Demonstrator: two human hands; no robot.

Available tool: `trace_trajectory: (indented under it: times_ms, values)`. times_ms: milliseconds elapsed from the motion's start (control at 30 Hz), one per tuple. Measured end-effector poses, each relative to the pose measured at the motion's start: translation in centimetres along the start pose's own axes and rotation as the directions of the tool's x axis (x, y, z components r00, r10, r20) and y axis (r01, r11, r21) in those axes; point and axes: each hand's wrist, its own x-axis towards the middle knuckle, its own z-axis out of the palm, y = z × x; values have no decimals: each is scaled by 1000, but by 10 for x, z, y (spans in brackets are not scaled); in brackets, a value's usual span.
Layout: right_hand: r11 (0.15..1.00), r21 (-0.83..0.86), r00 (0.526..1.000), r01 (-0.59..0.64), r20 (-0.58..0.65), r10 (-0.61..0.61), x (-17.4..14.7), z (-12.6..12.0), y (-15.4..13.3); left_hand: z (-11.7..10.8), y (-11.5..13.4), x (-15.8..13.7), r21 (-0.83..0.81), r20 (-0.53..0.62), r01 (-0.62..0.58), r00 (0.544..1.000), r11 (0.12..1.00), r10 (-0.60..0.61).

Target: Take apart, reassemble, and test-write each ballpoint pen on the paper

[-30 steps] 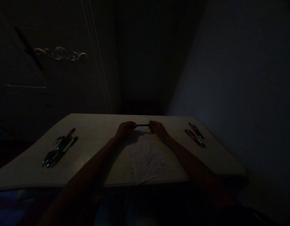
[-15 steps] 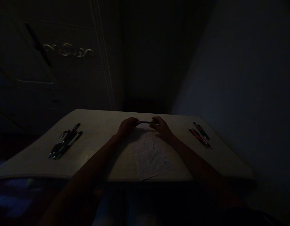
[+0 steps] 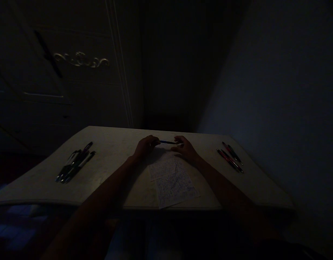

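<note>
A slim blue pen spans the gap between my two hands above the far part of the table, its right end dipping slightly. My left hand is closed, pinching the pen's left end. Around the right end, my right hand has thumb and fingers parted; the dark makes any light contact hard to see. Nearer to me, scribbled paper sheets lie overlapping on the pale table, between my forearms.
At the left of the table lies a pile of several pens. Several more pens, some red, lie at the right. A dark cabinet with ornate trim stands on the left, a wall on the right. The room is very dim.
My right thumb and fingers have spread apart around the pen's right end. The pen has tipped a little, right end lower. My left hand keeps its hold.
</note>
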Motion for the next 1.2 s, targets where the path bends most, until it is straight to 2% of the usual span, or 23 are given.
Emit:
trace_trajectory:
  times_ms: [267, 567, 767, 1000, 1200]
  values:
    - [989, -149, 1000, 14, 19, -11, 0, -3, -5, -2, 7, -2, -74, 19, -19, 1000, 997, 20]
    - [997, -72, 999, 33, 22, -32, 1, -1, -2, -1, 5, -3, -116, 9, 34, 999, 993, -33]
    - [981, -154, 989, 118, 106, -102, 0, -4, -1, -1, 8, -3, -152, 11, 32, 999, 988, -31]
    - [983, -169, 997, 74, 46, -67, -1, -7, -4, 2, 6, -6, -172, 23, 72, 997, 983, -69]
    - [990, -127, 997, 55, 69, -47, -4, -5, 2, 1, 8, -6, -186, 60, 96, 995, 978, -86]
